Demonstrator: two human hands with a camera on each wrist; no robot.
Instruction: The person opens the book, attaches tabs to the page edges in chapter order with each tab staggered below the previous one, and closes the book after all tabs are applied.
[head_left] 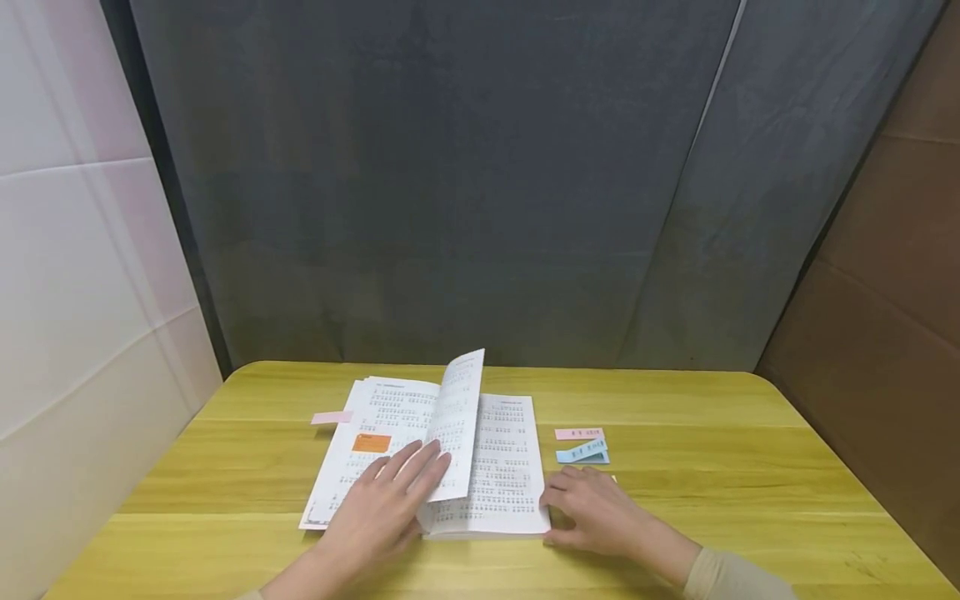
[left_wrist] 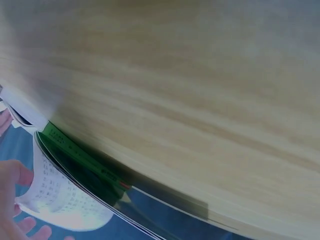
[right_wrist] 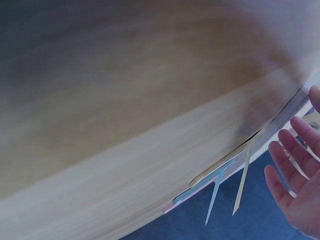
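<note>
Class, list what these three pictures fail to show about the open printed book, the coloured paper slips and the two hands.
- Head view: print on the open white printed book and on the pink and blue paper slips is too small to read.
- Head view: the left hand covers part of the left page; the right hand hides a slip under it.
- Wrist views: motion blur smears the yellow wooden table.

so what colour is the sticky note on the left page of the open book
Orange: the sticky note shows best in the head view.

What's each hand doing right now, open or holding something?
Left hand: open, straight fingers pressing on the open book beside a lifted page.
Right hand: open, relaxed fingers at the book's right edge.
</note>
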